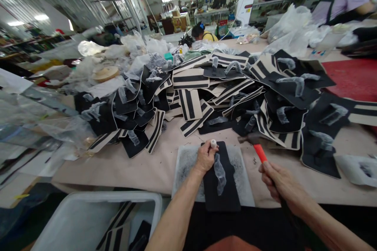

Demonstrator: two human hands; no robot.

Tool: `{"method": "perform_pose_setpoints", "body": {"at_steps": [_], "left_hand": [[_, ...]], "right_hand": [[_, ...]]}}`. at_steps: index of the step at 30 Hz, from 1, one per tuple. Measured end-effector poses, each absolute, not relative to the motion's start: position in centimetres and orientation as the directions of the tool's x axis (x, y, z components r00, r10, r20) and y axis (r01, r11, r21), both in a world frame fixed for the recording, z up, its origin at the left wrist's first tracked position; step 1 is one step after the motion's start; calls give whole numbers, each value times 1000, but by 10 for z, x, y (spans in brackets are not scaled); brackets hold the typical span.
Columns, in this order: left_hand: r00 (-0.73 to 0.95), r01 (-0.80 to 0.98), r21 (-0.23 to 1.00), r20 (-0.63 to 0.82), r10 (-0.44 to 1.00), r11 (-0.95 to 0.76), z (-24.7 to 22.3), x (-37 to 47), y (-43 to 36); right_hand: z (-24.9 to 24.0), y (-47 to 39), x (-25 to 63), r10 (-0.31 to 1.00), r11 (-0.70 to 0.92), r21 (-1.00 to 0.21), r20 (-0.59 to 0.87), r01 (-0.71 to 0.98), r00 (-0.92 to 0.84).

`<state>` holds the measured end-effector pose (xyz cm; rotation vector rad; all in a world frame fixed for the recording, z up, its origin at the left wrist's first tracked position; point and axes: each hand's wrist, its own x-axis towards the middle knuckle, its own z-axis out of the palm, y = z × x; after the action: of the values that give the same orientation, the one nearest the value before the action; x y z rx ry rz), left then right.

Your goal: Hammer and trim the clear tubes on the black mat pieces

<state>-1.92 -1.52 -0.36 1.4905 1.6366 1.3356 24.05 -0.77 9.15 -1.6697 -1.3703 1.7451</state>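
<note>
A black panel (231, 192) with a plastic-wrapped handle (220, 174) lies on a worn white board (184, 168) at the table's front edge. My left hand (205, 157) is closed around a small punch-like tool with a round pale top (213, 143), upright at the panel's far end; its lower end is hidden by the fingers. To the right, my right hand (272, 178) grips a hammer by its red and black handle (259, 153). The dark hammer head (249, 138) hangs right of the board, apart from the tool.
Piled black and striped panels (191, 78) spread across the table behind the board. A white bin (73, 208) holding striped pieces stands at the front left. Clear plastic bags (132, 53) heap up at the left. People sit or stand farther back, one at the upper right (341, 2).
</note>
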Motion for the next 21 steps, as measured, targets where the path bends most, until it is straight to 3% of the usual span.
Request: {"method": "perform_pose_setpoints", "body": {"at_steps": [2,4,5,7,10,14,16,19,21], "left_hand": [[-239,397,912,213,947,-105,-4,-20,-15],[-240,400,911,213,947,-103,-3,-20,-16],[-239,403,910,212,948,-102,-3,-20,-16],[-231,401,910,211,950,-105,-1,-20,-16],[-231,392,914,209,950,-106,-1,-20,-16],[-247,398,913,200,948,-89,-2,-20,-15],[-246,397,914,191,950,-81,-4,-21,-15],[-231,379,921,184,956,-86,-5,-21,-15],[-226,369,924,189,956,-96,-6,-21,-15]], "right_hand": [[114,1,221,934,-96,-854,-255,512,-251],[129,12,206,940,263,-709,35,654,-340],[133,17,200,906,387,-599,104,701,-411],[138,26,192,826,541,-401,91,739,-556],[146,31,187,769,627,-281,72,727,-635],[154,27,185,830,557,-460,342,691,-442],[152,26,185,831,556,-459,288,693,-476],[147,26,185,767,617,-347,65,706,-638],[147,27,184,793,590,-388,119,708,-597]]}}
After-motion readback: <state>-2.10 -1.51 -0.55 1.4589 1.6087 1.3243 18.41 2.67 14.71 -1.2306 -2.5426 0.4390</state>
